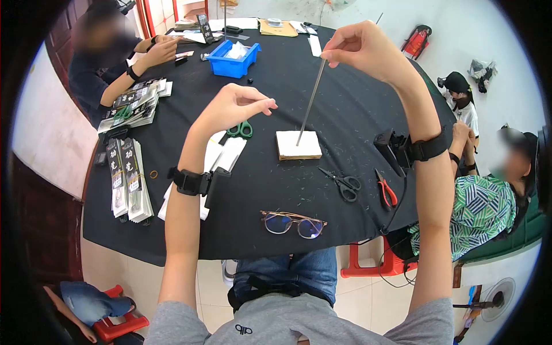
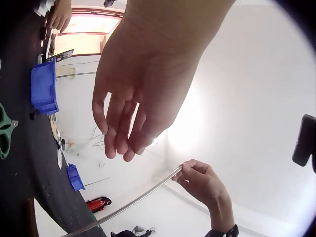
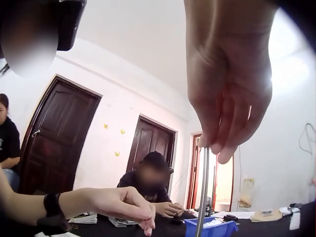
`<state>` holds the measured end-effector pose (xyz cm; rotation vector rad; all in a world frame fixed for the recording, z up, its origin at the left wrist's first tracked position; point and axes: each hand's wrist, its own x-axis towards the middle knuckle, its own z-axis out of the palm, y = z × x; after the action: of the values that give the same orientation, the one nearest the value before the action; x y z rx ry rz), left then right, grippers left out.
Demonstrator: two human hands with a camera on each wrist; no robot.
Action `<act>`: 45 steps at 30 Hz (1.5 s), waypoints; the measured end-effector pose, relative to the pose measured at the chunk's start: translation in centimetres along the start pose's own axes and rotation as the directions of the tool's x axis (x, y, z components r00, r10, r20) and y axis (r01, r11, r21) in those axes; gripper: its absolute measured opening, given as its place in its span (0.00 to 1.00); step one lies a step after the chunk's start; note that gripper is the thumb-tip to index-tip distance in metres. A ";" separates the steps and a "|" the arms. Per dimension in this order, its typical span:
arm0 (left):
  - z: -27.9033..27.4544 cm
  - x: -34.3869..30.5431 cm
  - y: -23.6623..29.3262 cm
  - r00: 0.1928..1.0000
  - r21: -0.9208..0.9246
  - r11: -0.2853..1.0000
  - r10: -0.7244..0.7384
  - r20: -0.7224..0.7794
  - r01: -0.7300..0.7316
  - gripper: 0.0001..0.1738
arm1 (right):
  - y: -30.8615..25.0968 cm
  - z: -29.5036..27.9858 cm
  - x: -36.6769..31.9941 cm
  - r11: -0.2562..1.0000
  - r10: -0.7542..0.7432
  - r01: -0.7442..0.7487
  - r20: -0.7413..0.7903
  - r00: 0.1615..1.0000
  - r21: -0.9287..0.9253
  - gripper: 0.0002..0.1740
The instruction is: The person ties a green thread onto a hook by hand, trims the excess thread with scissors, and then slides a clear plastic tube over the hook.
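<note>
My right hand (image 1: 326, 54) pinches the top of a thin metal rod (image 1: 310, 103) between thumb and fingertips. The rod leans slightly, and its lower end stands on a white foam block (image 1: 298, 145) on the black table (image 1: 362, 103). In the right wrist view the rod (image 3: 202, 197) hangs straight down from my right hand (image 3: 212, 148). My left hand (image 1: 267, 106) hovers above the table to the left of the rod and holds nothing. Seen from the left wrist, my left hand (image 2: 116, 143) has relaxed fingers, well apart from the rod (image 2: 133, 201).
Green scissors (image 1: 240, 129) lie left of the block. Black scissors (image 1: 343, 184), red pliers (image 1: 385, 192) and glasses (image 1: 293, 223) lie near the front edge. A blue bin (image 1: 233, 59) stands at the back, packet stacks (image 1: 129, 178) at the left. Other people sit far left (image 1: 115, 57) and right (image 1: 489, 201).
</note>
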<state>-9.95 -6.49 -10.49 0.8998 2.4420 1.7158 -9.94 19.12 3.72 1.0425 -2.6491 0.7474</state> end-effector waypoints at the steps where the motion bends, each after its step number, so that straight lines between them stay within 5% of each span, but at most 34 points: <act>1: 0.1 0.1 0.0 0.996 -0.013 0.998 -0.065 0.063 0.066 0.13 | 0.0 0.0 0.0 1.000 -0.014 0.014 0.005 1.000 0.010 0.07; 8: 3.0 1.2 -2.0 0.993 -0.103 0.994 -0.030 0.111 0.042 0.14 | -1.1 1.2 -1.1 1.000 -0.010 0.010 -0.083 0.997 -0.001 0.11; 10: 3.9 1.6 -2.6 0.994 -0.153 0.988 0.046 0.098 -0.031 0.15 | -2.9 2.2 -2.6 0.827 -0.018 -0.136 -0.268 0.963 -0.546 0.14; 11: 4.1 1.7 -2.7 0.996 -0.155 0.988 0.037 0.081 -0.024 0.15 | -4.0 2.8 -3.3 0.831 -0.028 -0.119 -0.254 0.967 -0.544 0.14; 14: 4.5 1.8 -2.6 0.989 -0.113 0.994 0.029 0.142 -0.013 0.15 | -6.3 5.1 -5.4 0.839 0.240 -0.126 0.152 0.959 -0.530 0.19; 16: 4.8 1.7 -2.5 0.990 -0.161 0.987 0.030 0.137 -0.008 0.14 | -6.5 7.8 -5.6 0.860 0.334 -0.057 0.476 0.813 -0.506 0.23; 18: 4.5 1.6 -2.2 0.982 -0.204 0.979 0.061 0.181 -0.024 0.16 | -4.8 11.8 -5.5 0.896 0.239 0.078 0.624 0.744 -0.437 0.28; 21: 4.3 1.5 -2.2 0.982 -0.183 0.982 -0.016 0.190 0.052 0.16 | -0.9 19.0 -5.6 0.891 0.092 0.166 0.526 0.845 -0.422 0.33; 23: 4.0 1.4 -1.7 0.986 -0.125 0.991 -0.016 0.166 0.038 0.15 | 0.4 23.4 -4.6 0.832 -0.277 0.293 0.103 0.955 -0.471 0.31; 27: 4.0 1.1 -1.0 0.983 -0.091 0.989 -0.104 0.152 0.119 0.15 | -0.9 26.2 -3.3 0.889 -0.224 0.269 0.160 0.961 -0.372 0.34; 29: 4.4 1.4 -1.7 0.988 -0.177 0.984 0.023 0.155 0.005 0.15 | -1.6 26.8 -3.0 0.910 -0.032 0.173 0.351 0.936 -0.377 0.34; 31: 4.6 1.5 -2.0 0.987 -0.181 0.983 0.014 0.161 0.015 0.14 | -1.6 27.2 -2.8 0.906 0.003 0.154 0.370 0.929 -0.395 0.27; 33: 4.5 1.4 -1.8 0.986 -0.166 0.986 0.019 0.168 0.010 0.14 | -1.2 27.8 -2.9 0.836 -0.171 0.300 0.300 0.938 -0.459 0.16; 37: 4.6 1.4 -1.7 0.987 -0.155 0.988 0.020 0.162 0.005 0.14 | -0.9 27.7 -2.3 0.923 -0.107 0.191 0.255 0.961 -0.333 0.11; 39: 4.6 1.5 -1.7 0.986 -0.158 0.987 0.021 0.163 0.005 0.14 | -1.2 27.6 -2.2 0.902 -0.243 0.265 0.108 0.964 -0.341 0.10; 43: 4.5 1.3 -1.3 0.988 -0.139 0.990 -0.004 0.157 0.026 0.15 | -1.8 27.3 -2.2 0.930 -0.151 0.184 0.127 0.980 -0.318 0.10; 45: 4.5 1.1 -0.9 0.989 -0.128 0.991 -0.007 0.149 0.027 0.15 | -2.1 26.9 -2.2 0.959 -0.191 0.168 -0.085 0.978 -0.230 0.09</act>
<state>-9.76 -2.38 -12.70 0.9514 2.2108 1.7123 -6.91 5.07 -19.21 1.1280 -2.4387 0.4435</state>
